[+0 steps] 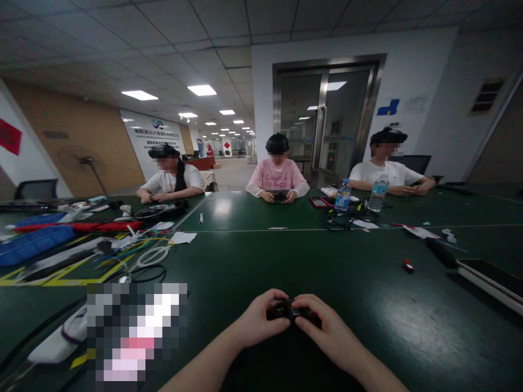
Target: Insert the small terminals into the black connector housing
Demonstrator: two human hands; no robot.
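A glossy dark green table (245, 261) spreads out under me. Nearest, my left hand (263, 318) and right hand (321, 321) hold a small black object (289, 310) between them, thumbs and fingertips curled close on its two ends; my grip partly hides it. Beyond, a small red item (407, 265) lies at two o'clock and a coiled white cable (152, 257) at ten. Farther off, two bottles (342, 197) stand at one o'clock, and a person in pink (278, 177) sits at twelve.
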